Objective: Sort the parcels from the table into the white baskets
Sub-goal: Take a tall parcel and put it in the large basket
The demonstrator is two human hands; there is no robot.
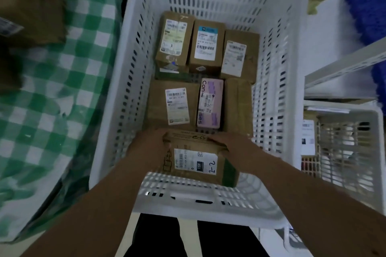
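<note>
Head view: both forearms reach down into a large white basket point(108, 98); picture soft with blur.
Left hand point(153, 142): pressed against the left end of a brown parcel point(198, 162); fingers lie beyond the box edge, curl cannot be told.
Right hand point(227, 142): laid on the far right corner of the same parcel, fingers bent over its top edge.
Held parcel: cardboard, white label up, "2-7" handwritten on it, green tape on the right end; sits low at the basket's near wall, between the two hands.
Basket contents, far row: three brown boxes side by side, each labelled – left box point(174, 37), middle box with blue-topped label point(206, 44), right box point(239, 54).
Basket contents, middle row: wide brown box point(173, 104), pink box point(210, 103) just beside it, plain brown box point(238, 104) at the right wall.
Left of basket: table under green checked cloth point(54, 81); brown cardboard box point(29, 0) at its far corner, blurred.
Right of basket: second white basket point(351, 152) holding labelled parcels; pale shelf rail point(344, 64) above it; blue crate point(367, 10) further back.
</note>
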